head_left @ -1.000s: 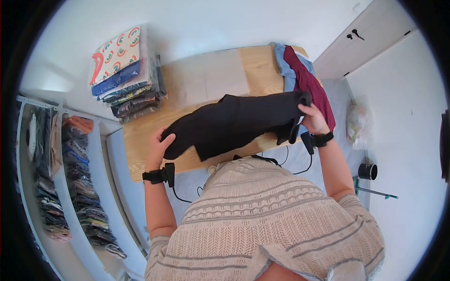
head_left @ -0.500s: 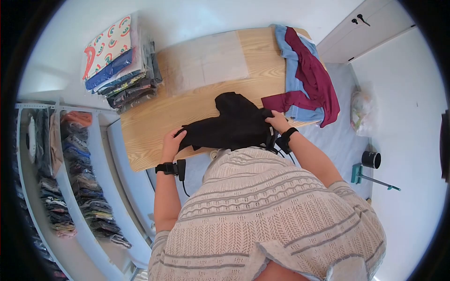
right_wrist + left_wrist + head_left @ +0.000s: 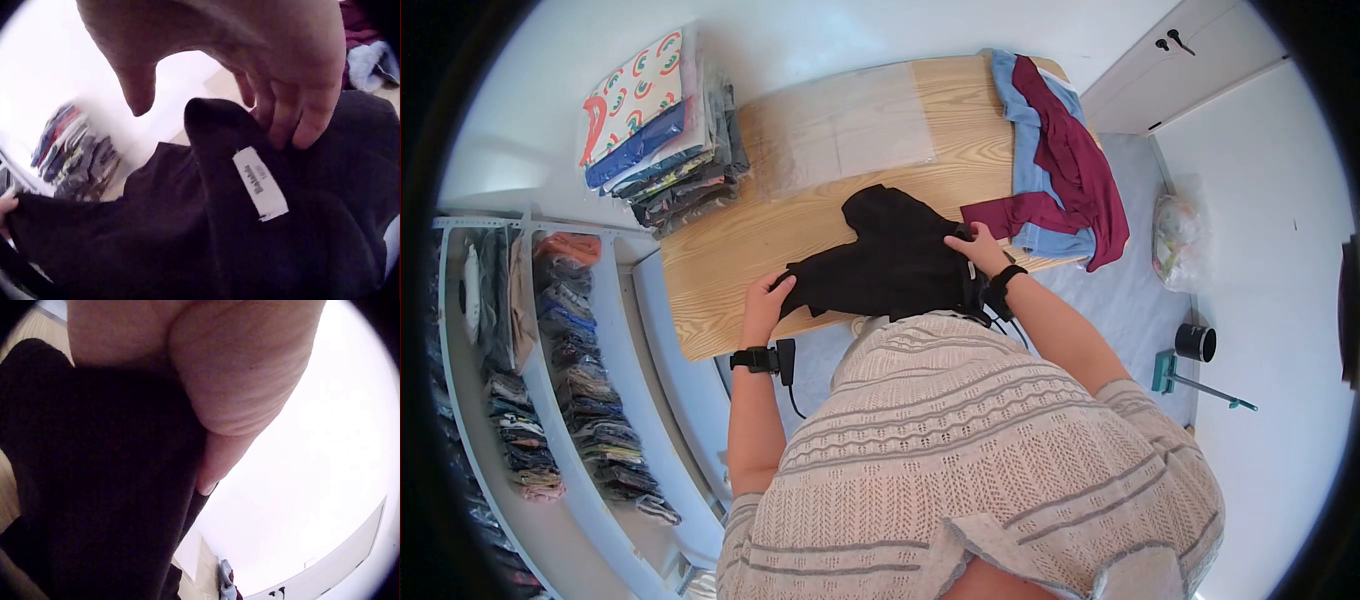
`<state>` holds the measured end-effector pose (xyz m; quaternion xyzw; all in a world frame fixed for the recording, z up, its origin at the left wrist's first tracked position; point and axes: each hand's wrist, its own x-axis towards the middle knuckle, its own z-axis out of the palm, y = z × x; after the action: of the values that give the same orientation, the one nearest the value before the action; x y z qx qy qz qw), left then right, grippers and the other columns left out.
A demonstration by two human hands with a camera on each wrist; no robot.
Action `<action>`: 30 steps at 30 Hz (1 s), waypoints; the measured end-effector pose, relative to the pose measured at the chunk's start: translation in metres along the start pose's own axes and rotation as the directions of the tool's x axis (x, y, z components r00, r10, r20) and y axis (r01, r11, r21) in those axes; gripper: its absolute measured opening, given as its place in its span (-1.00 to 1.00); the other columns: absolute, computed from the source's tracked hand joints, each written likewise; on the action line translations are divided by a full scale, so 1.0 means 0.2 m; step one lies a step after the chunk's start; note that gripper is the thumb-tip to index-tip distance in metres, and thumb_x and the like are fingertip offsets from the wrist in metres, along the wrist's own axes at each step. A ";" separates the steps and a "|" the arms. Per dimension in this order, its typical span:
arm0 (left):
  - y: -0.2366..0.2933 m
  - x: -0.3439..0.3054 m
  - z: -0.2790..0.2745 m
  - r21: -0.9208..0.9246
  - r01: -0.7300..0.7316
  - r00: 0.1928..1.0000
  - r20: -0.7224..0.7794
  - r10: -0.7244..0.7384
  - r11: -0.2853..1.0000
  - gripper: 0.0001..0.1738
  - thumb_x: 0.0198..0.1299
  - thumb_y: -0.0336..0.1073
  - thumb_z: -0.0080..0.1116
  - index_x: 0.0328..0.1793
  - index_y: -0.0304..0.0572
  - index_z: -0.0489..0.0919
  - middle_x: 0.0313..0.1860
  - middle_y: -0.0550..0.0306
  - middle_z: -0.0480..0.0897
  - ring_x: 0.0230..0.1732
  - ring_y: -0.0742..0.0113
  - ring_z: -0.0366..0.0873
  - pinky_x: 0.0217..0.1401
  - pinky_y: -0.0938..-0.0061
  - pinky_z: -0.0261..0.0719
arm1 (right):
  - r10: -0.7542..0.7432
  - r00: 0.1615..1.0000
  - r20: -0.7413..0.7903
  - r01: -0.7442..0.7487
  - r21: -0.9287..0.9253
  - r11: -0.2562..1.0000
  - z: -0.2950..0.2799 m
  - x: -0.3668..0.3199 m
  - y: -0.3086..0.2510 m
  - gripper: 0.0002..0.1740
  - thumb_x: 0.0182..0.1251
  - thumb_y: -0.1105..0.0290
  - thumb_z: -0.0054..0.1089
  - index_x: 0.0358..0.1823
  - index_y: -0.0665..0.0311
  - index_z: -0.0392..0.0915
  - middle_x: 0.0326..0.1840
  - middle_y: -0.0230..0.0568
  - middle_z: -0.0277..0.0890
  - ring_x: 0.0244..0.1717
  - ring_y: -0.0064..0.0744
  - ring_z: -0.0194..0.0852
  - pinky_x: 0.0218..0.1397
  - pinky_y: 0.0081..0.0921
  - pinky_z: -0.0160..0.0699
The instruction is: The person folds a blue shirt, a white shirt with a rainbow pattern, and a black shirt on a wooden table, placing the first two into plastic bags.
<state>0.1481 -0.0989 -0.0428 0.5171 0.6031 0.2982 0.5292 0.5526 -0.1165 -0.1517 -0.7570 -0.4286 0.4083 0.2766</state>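
A black garment (image 3: 890, 260) lies bunched at the front edge of the table, its near side close to the person's body. My left hand (image 3: 763, 305) pinches its left end between thumb and fingers. In the left wrist view the dark cloth hangs below the palm, and the thumb (image 3: 219, 462) presses along its edge. At the garment's right end is my right hand (image 3: 985, 250), thumb spread away from the fingers. In the right wrist view those fingertips (image 3: 306, 131) touch the cloth beside a folded edge with a white label (image 3: 261, 184).
Burgundy and light blue garments (image 3: 1060, 170) drape over the table's right end. Clear plastic bags (image 3: 850, 130) lie flat at the back of the wooden table (image 3: 730, 270). A stack of bagged clothes (image 3: 665, 130) stands at the back left. Shelves of folded clothes (image 3: 590, 380) line the left side.
The black garment, earlier held up and stretched wide, has come down and in toward the body. My right hand moved left with it, then its thumb spread off the cloth. The left hand keeps its pinch.
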 end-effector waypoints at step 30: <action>0.55 0.12 -0.54 0.564 -0.383 0.828 -0.140 0.542 0.731 -0.79 -0.05 -0.60 0.14 -0.22 -0.32 0.61 -0.36 -0.03 0.55 -0.26 0.02 0.51 -0.17 0.36 0.43 | -0.423 0.882 0.209 0.098 0.797 0.596 -0.67 -0.05 -0.86 -0.67 0.17 0.71 -0.07 -0.03 0.48 0.52 0.07 -0.01 0.51 0.10 -0.27 0.46 0.24 -0.44 0.35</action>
<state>0.0813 -0.0254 0.0774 0.7231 0.5820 0.3239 0.1829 0.5907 -0.0523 0.0531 -0.4008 -0.3672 0.6420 0.5407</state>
